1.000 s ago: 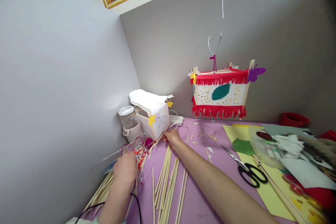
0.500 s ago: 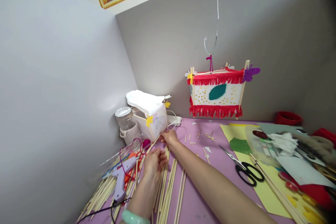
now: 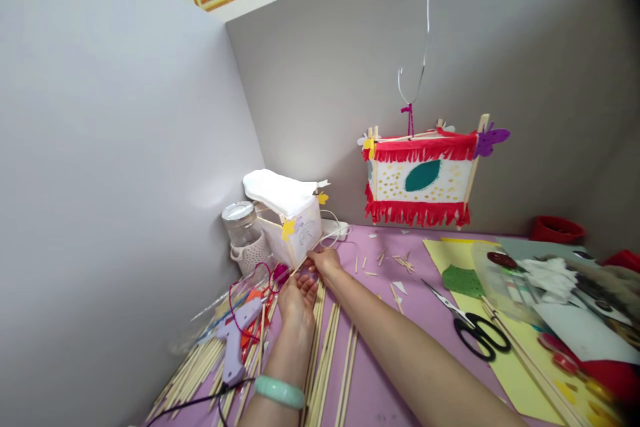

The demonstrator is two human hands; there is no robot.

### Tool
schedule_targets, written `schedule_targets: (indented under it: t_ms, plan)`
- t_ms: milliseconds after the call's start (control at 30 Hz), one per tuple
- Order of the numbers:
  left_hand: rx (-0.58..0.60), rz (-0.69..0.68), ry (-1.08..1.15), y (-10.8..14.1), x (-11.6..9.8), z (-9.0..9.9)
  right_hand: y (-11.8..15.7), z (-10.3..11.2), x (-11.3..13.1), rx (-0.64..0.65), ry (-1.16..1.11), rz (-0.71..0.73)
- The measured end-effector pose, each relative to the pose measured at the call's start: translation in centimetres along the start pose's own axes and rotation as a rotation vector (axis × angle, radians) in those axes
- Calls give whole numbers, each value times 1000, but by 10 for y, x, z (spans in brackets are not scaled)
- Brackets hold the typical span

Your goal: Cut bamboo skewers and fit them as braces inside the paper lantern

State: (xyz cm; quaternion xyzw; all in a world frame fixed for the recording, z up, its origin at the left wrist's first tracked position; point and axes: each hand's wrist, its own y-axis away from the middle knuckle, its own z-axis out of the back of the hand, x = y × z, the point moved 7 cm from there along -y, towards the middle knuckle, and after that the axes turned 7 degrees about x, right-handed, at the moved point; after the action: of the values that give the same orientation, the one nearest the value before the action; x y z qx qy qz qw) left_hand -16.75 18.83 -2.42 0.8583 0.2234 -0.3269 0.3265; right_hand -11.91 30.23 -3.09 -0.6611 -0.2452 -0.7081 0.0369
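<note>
A thin wooden stick [image 3: 299, 269] runs slantwise in front of the white paper lantern [image 3: 276, 240], which has yellow cut-outs at its corners. My right hand [image 3: 325, 263] grips the stick near its upper part, fingers closed. Palm up and fingers curled, my left hand [image 3: 297, 299] pinches the stick's lower part; its thumb is partly hidden. Under both hands, several long wooden sticks [image 3: 325, 353] lie lengthwise on the purple tabletop [image 3: 377, 353]. Left of my left hand rests a lilac glue gun [image 3: 235, 340] on more sticks and red material.
A red-fringed lantern [image 3: 423, 177] hangs from a wire hook [image 3: 426, 27]. Black-handled scissors [image 3: 477, 330] lie open at right, beside yellow sheets [image 3: 515, 373] and a clear box [image 3: 493, 287]. Short stick pieces are scattered mid-table. A jar [image 3: 245, 233] stands by the left wall.
My left hand has moved up and slightly right, its fingers now meeting the stick near my right hand. The right hand keeps its hold. The view has shifted slightly.
</note>
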Motion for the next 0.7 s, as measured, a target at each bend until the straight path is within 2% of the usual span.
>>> schedule_targets:
  t_ms: [700]
  plan:
    - [30, 52, -166, -11, -3, -1, -5, 4, -2, -48, -40, 11]
